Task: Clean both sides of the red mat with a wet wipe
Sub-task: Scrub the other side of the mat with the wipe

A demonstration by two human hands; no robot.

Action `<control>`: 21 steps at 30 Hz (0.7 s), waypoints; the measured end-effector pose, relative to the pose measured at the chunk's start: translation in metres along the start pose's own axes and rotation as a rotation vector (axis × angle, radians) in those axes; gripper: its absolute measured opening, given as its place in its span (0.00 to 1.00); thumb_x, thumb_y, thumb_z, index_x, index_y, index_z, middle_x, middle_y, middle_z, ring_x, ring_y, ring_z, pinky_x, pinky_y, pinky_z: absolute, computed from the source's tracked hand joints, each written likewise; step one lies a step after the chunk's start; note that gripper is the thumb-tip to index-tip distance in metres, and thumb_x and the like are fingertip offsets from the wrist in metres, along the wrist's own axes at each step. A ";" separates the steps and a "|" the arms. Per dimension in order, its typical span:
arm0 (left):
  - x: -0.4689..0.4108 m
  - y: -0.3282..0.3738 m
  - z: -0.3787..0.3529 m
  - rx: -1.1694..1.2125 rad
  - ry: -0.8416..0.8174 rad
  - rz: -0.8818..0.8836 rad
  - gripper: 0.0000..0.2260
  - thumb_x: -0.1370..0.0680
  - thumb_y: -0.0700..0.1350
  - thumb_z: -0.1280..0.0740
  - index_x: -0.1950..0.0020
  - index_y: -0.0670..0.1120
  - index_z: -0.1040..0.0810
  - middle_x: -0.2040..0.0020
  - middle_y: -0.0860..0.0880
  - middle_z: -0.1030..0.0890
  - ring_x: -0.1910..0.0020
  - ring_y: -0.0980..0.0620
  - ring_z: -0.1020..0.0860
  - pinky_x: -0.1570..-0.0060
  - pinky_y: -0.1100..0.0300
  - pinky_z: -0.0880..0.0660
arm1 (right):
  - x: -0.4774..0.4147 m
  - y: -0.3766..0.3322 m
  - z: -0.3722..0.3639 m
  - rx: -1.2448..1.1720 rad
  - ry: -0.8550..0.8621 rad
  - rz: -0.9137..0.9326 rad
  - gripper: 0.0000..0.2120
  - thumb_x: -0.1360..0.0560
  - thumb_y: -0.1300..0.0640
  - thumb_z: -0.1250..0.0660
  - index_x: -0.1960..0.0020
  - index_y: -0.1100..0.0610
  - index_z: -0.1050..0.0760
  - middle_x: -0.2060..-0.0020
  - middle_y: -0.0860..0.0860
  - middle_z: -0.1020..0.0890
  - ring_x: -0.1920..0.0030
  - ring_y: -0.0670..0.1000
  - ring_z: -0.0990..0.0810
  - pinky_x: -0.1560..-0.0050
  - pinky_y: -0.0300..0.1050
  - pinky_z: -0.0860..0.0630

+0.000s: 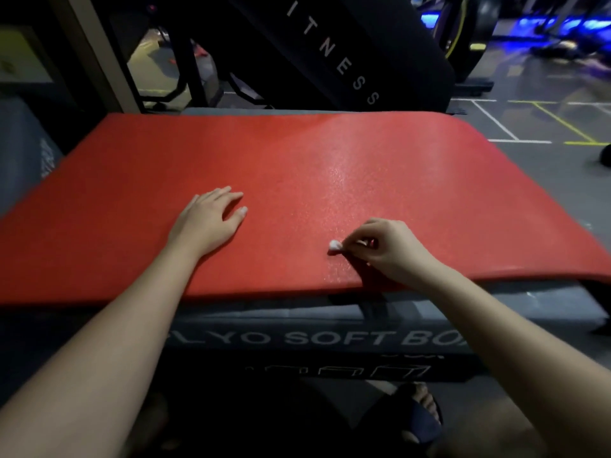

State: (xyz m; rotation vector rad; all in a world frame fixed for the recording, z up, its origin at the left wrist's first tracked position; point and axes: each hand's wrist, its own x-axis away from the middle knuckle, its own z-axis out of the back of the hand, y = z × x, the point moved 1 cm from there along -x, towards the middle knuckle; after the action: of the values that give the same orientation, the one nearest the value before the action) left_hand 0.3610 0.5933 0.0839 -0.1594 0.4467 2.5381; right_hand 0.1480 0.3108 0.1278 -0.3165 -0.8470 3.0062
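While the left hand (pixel 211 219) lies flat on the red mat (pixel 297 153) with its fingers (pixel 228 193) straight and released, the right hand (pixel 390 249) pinches a small white wad of wet wipe (pixel 335 246) between thumb and curled fingers and holds it down on the mat. The mat lies spread across the top of a grey soft box (pixel 297 338), and its near edge overhangs the box a little. From the mat's middle, the left hand sits at about 7 o'clock and the wipe at about 5 o'clock, close to the near edge. A glistening patch (pixel 337 180) shows on the mat at 12 o'clock from the wipe. A dark sandal (pixel 420 418) shows on the floor at 6 o'clock.
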 end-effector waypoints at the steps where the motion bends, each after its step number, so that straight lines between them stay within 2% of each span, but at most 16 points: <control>1: 0.000 0.001 0.001 -0.004 -0.018 0.003 0.23 0.17 0.61 0.42 0.24 0.55 0.30 0.21 0.51 0.33 0.21 0.51 0.38 0.21 0.48 0.45 | 0.004 -0.003 0.002 0.005 -0.054 0.022 0.05 0.25 0.50 0.27 0.52 0.49 0.14 0.57 0.46 0.18 0.58 0.44 0.21 0.56 0.39 0.26; 3: 0.004 0.002 0.003 -0.013 -0.050 0.009 0.23 0.17 0.60 0.43 0.22 0.56 0.32 0.20 0.52 0.36 0.20 0.52 0.41 0.21 0.49 0.47 | 0.016 -0.011 0.003 0.024 -0.185 0.083 0.04 0.25 0.51 0.27 0.52 0.48 0.14 0.56 0.44 0.19 0.58 0.41 0.22 0.57 0.32 0.28; 6: 0.005 0.003 0.005 -0.020 -0.076 0.018 0.24 0.17 0.61 0.44 0.21 0.56 0.34 0.19 0.52 0.38 0.20 0.53 0.42 0.21 0.50 0.48 | 0.025 -0.020 -0.002 0.016 -0.180 0.176 0.04 0.25 0.55 0.26 0.51 0.50 0.14 0.57 0.44 0.19 0.61 0.38 0.23 0.58 0.27 0.31; 10: 0.006 0.004 0.006 -0.012 -0.072 0.026 0.24 0.17 0.61 0.44 0.22 0.57 0.34 0.19 0.53 0.37 0.20 0.53 0.42 0.21 0.50 0.49 | 0.003 -0.021 -0.009 -0.046 -0.200 0.169 0.04 0.26 0.55 0.25 0.51 0.49 0.14 0.57 0.44 0.18 0.58 0.41 0.21 0.57 0.31 0.29; 13: 0.006 0.003 0.006 -0.010 -0.067 0.031 0.24 0.17 0.61 0.44 0.22 0.57 0.33 0.20 0.53 0.37 0.20 0.54 0.42 0.21 0.50 0.49 | -0.024 -0.010 -0.018 0.002 -0.041 0.156 0.04 0.27 0.57 0.25 0.52 0.52 0.14 0.57 0.49 0.18 0.59 0.47 0.21 0.56 0.39 0.25; 15: 0.005 0.002 0.006 -0.004 -0.059 0.032 0.23 0.17 0.61 0.43 0.22 0.57 0.33 0.20 0.53 0.37 0.20 0.54 0.42 0.21 0.50 0.48 | -0.042 0.000 -0.013 0.014 0.049 0.065 0.04 0.27 0.57 0.25 0.52 0.53 0.14 0.57 0.50 0.18 0.58 0.50 0.20 0.55 0.44 0.24; 17: 0.004 0.000 0.003 -0.012 -0.044 0.028 0.23 0.17 0.61 0.43 0.23 0.57 0.33 0.20 0.53 0.36 0.20 0.54 0.41 0.21 0.50 0.48 | -0.051 0.002 0.002 0.005 -0.076 0.014 0.05 0.27 0.55 0.24 0.52 0.50 0.14 0.59 0.46 0.17 0.57 0.48 0.19 0.56 0.42 0.26; 20: 0.003 -0.001 0.000 -0.016 -0.037 0.020 0.23 0.17 0.61 0.43 0.23 0.57 0.33 0.20 0.53 0.36 0.20 0.54 0.41 0.21 0.50 0.47 | -0.045 -0.011 0.014 0.000 -0.540 0.052 0.07 0.29 0.56 0.24 0.52 0.46 0.14 0.60 0.41 0.15 0.58 0.42 0.18 0.55 0.38 0.24; 21: 0.002 -0.001 -0.001 -0.018 -0.030 0.020 0.23 0.17 0.61 0.43 0.23 0.57 0.32 0.20 0.53 0.36 0.20 0.54 0.41 0.21 0.50 0.47 | -0.041 -0.015 0.012 -0.018 -0.627 0.067 0.07 0.29 0.56 0.23 0.52 0.46 0.14 0.60 0.40 0.15 0.58 0.41 0.18 0.55 0.37 0.24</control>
State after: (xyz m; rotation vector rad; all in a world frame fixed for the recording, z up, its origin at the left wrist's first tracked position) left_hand 0.3597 0.5950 0.0825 -0.1238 0.4153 2.5612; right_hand 0.1850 0.3150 0.1538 0.6459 -0.8887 3.1867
